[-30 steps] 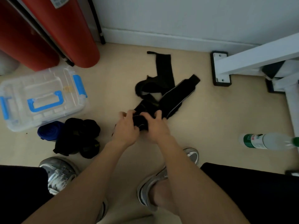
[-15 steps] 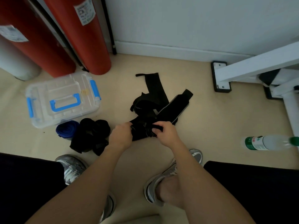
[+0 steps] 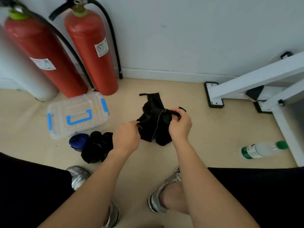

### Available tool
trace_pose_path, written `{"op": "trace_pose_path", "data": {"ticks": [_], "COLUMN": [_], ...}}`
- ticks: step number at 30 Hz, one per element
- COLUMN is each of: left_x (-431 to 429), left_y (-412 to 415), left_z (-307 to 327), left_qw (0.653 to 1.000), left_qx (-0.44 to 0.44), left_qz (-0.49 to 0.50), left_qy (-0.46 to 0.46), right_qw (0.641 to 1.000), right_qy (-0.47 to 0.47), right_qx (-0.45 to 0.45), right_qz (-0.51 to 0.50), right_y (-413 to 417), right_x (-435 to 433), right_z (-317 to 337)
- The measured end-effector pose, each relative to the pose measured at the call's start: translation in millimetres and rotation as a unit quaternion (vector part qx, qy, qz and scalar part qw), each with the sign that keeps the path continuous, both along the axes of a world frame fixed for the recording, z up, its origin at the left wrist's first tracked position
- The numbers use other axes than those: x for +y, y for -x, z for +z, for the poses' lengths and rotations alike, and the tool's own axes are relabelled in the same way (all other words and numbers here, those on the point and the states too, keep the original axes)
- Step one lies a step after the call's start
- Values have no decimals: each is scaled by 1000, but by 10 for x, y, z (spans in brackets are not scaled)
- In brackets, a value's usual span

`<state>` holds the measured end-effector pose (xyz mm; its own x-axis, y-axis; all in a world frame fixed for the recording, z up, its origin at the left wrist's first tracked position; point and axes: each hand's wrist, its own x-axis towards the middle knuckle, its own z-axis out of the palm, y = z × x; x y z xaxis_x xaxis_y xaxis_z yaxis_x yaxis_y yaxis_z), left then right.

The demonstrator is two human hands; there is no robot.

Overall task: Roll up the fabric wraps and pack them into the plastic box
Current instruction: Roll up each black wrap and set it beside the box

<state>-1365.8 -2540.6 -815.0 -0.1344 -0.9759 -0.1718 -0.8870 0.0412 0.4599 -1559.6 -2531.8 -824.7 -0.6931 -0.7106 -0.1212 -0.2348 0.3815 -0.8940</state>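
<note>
1. The beige floor (image 3: 205, 129) is smooth and carries everything. The view sits higher than half a second ago, so more wall shows.
2. Two red fire extinguishers (image 3: 88, 51) stand back left. They now show right up to their tops and black hoses; before, only the lower bodies were in view.
3. A white metal frame (image 3: 256, 79) with black feet sits on the right, same place as before.
4. The plastic box (image 3: 77, 116) is clear with a blue handle and latches, lid on. It's on the floor just in front of the extinguishers, well apart from the hands, and it hasn't moved.
5. The black wrap (image 3: 156, 127) is the big change. It was pressed low against the floor, and now it's lifted and hangs bunched between the hands. It's soft fabric with pale stitching lines.
6. The left hand (image 3: 126, 137) has its fingers curled, pinching the wrap's left edge. The right hand (image 3: 180, 125) is higher and further out than before, fingers curled round the strap end.
7. Another black strip (image 3: 150, 96) lies on the floor behind, mostly hidden by the held wrap.
8. A pile of rolled black wraps (image 3: 98, 145) sits near the box, its right edge just beside the left wrist.
9. A clear bottle (image 3: 261, 149) with a green cap and label lies on its side at the right.
10. A blue roll (image 3: 79, 141) touches the black pile, just beside the box.
</note>
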Motion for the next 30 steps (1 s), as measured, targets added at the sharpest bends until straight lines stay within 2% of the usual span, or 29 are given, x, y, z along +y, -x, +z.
{"op": "trace_pose_path", "data": {"ticks": [3, 5, 11, 13, 16, 19, 21, 23, 25, 27, 30], "left_x": [50, 71, 143, 136, 122, 158, 193, 229, 227, 219, 214], "left_y": [-99, -207, -269, -245, -227, -205, -179, -150, -129, -104, -28], "left_z": [93, 116, 231, 286, 352, 361, 339, 341, 352, 360, 379], "left_qw": [998, 994, 984, 977, 957, 937, 930, 908, 899, 917, 935], "left_qx": [40, 69, 171, 207, 272, 310, 321, 359, 376, 346, 320], "left_qz": [50, 80, 55, 49, 54, 62, 57, 34, 2, -29, 15], "left_qy": [-11, -24, 2, 0, -87, -148, -170, -212, -227, -198, -153], "right_qw": [989, 981, 979, 979, 979, 982, 977, 946, 901, 872, 875], "right_qy": [48, 94, 195, 189, 135, 100, 78, 51, 29, 2, -48], "right_qx": [-36, -44, 48, 79, 104, 17, -111, -279, -398, -443, -412], "right_qz": [-138, -163, -48, 0, 107, 157, 161, 155, 169, 206, 251], "right_y": [140, 275, 300, 317, 397, 417, 373, 309, 248, 205, 119], "right_x": [-30, -65, -261, -306, -305, -253, -181, -77, 33, 121, 222], "right_z": [257, 489, 1243, 1376, 1457, 1435, 1318, 1186, 1080, 1000, 938]}}
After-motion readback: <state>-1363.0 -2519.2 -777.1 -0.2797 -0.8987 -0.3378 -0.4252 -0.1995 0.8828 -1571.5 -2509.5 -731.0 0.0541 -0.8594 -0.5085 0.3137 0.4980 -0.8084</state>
